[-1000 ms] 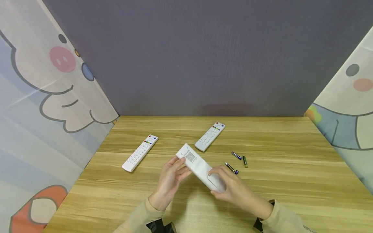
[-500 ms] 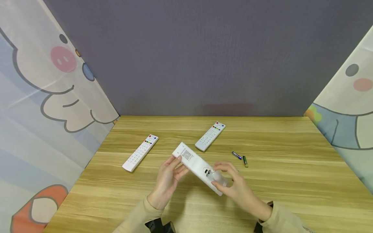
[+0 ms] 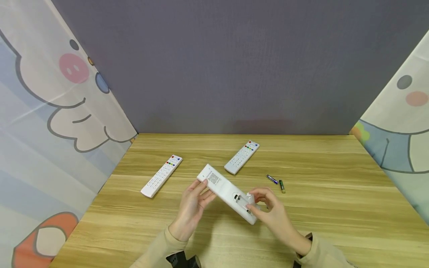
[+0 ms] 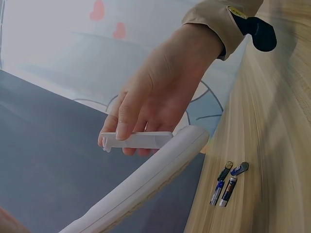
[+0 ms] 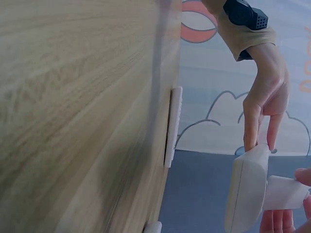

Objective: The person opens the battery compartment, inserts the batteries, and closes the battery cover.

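Note:
My left hand (image 3: 191, 212) grips the far end of a white remote control (image 3: 223, 189), held tilted above the table with its back and printed code facing up. Its battery compartment (image 3: 242, 203) is uncovered, showing a bare recess. Between thumb and fingers, my right hand (image 3: 273, 212) pinches the white battery cover (image 4: 146, 140), which stands at an angle off the remote's back near its lower end. In the right wrist view the cover (image 5: 284, 192) juts from beside the remote (image 5: 249, 187).
Two more white remotes lie buttons up: one at the left (image 3: 161, 176), one behind the held remote (image 3: 242, 157). Right of it lie a purple battery (image 3: 272, 179) and a green battery (image 3: 282, 186). The left wrist view shows further batteries (image 4: 228, 191) beside them. A grey wall (image 3: 234, 67) closes the back.
My right hand has lifted the battery cover off the remote's back and turned it, exposing the compartment. The held remote has shifted slightly left. My left hand keeps its grip.

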The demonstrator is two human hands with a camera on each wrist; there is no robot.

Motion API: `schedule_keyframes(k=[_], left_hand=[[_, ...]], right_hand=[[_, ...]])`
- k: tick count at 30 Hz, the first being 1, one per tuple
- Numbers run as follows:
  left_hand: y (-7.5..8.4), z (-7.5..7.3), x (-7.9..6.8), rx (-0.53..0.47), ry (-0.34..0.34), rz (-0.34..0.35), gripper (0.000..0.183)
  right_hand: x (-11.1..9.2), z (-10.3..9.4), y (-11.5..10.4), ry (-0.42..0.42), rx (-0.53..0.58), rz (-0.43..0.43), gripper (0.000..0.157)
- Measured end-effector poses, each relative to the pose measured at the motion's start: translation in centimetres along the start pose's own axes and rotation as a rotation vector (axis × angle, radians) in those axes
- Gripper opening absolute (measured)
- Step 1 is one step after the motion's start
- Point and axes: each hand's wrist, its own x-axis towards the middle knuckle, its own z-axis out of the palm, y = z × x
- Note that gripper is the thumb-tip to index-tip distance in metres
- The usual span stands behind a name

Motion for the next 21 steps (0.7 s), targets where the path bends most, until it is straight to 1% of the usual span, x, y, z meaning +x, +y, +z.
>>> schedule_keyframes(k=[6, 10, 14, 21], left_hand=[[0.1, -0.2, 0.0, -0.021, -0.002, 0.002, 0.042], [0.2, -0.3, 0.0, -0.024, -0.009, 0.003, 0.043], [0.3, -0.4, -0.1, -0.009, -0.009, 0.002, 0.043], [0.3, -0.7, 0.1, 0.010, -0.010, 0.012, 0.043]], right_hand=[[0.2, -0.2, -0.1, 0.000, 0.099, 0.058, 0.035], [0.4, -0.5, -0.1, 0.003, 0.132, 0.093, 0.033], [0.7, -1.1, -0.2, 0.001, 0.152, 0.075, 0.033], [1.2, -2.4, -0.1, -0.005, 0.137, 0.005, 0.034]])
